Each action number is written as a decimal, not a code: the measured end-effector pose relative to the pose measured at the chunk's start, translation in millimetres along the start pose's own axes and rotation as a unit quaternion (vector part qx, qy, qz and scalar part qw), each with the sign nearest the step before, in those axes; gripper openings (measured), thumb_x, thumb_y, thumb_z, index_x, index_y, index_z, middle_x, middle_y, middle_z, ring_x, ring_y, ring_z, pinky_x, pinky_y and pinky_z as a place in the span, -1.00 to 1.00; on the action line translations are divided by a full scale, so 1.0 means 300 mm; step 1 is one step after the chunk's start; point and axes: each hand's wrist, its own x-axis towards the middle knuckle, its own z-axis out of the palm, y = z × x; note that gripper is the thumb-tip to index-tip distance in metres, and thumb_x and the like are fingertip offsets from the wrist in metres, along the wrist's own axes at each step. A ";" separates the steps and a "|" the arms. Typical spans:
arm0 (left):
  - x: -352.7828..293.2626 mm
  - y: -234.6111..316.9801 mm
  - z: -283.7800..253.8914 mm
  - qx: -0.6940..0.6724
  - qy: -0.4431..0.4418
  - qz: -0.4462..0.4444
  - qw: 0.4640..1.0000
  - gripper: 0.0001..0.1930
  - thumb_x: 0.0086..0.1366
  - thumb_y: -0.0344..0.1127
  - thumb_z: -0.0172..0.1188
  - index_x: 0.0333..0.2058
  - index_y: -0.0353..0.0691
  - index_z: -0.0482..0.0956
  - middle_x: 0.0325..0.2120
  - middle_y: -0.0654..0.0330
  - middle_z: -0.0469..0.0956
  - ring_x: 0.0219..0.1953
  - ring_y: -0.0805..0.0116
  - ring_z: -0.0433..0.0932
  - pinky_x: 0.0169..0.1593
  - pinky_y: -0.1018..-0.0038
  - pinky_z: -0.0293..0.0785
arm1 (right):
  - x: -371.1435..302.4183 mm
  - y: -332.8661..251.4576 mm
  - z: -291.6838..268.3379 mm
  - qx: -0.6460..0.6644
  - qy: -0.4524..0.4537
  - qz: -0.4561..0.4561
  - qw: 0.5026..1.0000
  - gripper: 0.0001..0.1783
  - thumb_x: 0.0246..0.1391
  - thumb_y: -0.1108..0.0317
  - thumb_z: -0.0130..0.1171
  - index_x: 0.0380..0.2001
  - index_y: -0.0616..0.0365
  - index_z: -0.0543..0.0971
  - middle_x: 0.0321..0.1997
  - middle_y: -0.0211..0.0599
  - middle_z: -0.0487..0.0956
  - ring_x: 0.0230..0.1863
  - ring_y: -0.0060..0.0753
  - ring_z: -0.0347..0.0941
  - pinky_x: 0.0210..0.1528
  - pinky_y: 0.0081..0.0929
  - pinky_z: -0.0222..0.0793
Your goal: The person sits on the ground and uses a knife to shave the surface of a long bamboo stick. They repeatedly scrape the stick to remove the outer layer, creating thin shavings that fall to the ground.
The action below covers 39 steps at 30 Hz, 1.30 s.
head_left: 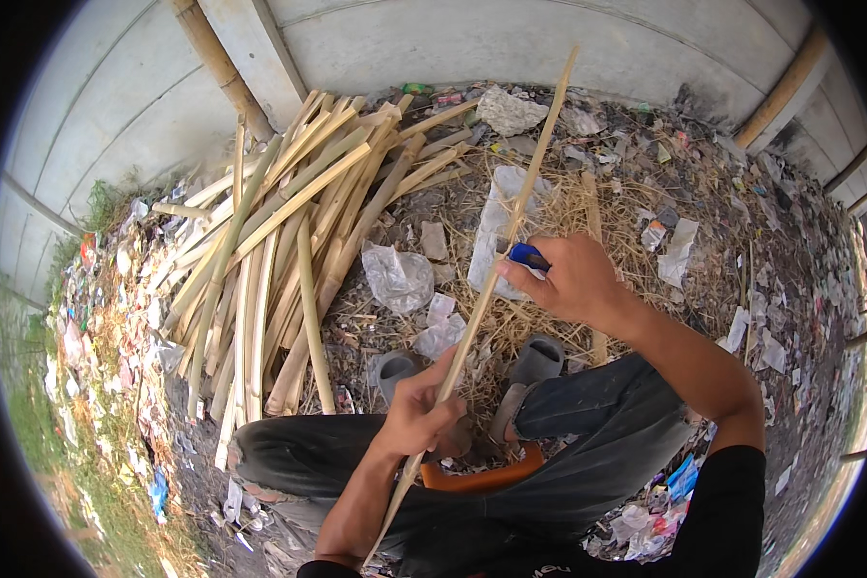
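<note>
Well, at ten o'clock lies a heaped pile of long, pale tan split-bamboo lengths [289, 217], their ends fanned at odd angles. Beside it, just left of centre, sits a crumpled sheet of clear plastic [397, 279]. Near six o'clock, the left hand [416, 414] is curled around a thin, straw-coloured bamboo strip [478, 318], which slants from between six and seven o'clock up to one o'clock. At three o'clock, close to centre, the right hand [576, 279] grips a small blue hand tool [528, 256] against the strip (its working edge is hidden from view). Dry, yellowish fibrous shavings [636, 231] litter the ground farther right, toward two o'clock.
</note>
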 end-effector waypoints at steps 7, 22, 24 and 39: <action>-0.003 0.003 -0.002 0.003 -0.009 -0.006 1.000 -0.26 0.36 -0.67 0.08 0.50 -0.32 0.13 -0.63 0.36 0.46 -0.75 0.64 0.32 -0.67 0.59 0.22 | 0.028 0.068 -0.002 0.153 -0.181 0.143 0.961 -0.13 0.34 -0.34 0.06 -0.77 0.24 0.53 -0.83 -0.30 0.32 -0.72 -0.31 0.26 -0.53 -0.23 0.23; -0.002 -0.004 -0.008 -0.007 -0.011 -0.005 1.000 -0.25 0.36 -0.65 0.08 0.51 -0.30 0.12 -0.62 0.33 0.50 -0.75 0.64 0.32 -0.67 0.60 0.21 | 0.014 0.038 -0.008 0.132 -0.196 0.114 0.965 -0.16 0.35 -0.31 0.05 -0.72 0.27 0.55 -0.78 -0.18 0.43 -0.67 -0.10 0.48 -0.48 -0.21 0.38; 0.002 0.002 -0.005 -0.016 -0.022 -0.012 1.000 -0.24 0.36 -0.64 0.09 0.51 -0.28 0.12 -0.63 0.33 0.50 -0.75 0.64 0.32 -0.66 0.60 0.22 | 0.019 0.088 0.003 0.211 -0.233 0.096 0.944 -0.17 0.35 -0.32 0.05 -0.69 0.26 0.58 -0.79 -0.18 0.42 -0.67 -0.09 0.46 -0.48 -0.20 0.37; 0.004 -0.003 0.001 -0.003 -0.020 -0.006 1.000 -0.26 0.36 -0.66 0.08 0.50 -0.29 0.14 -0.65 0.34 0.47 -0.77 0.63 0.31 -0.68 0.60 0.21 | 0.001 0.041 -0.003 0.135 -0.255 0.120 0.950 -0.20 0.35 -0.35 0.01 -0.60 0.20 0.66 -0.76 -0.14 0.47 -0.65 0.02 0.51 -0.49 -0.09 0.39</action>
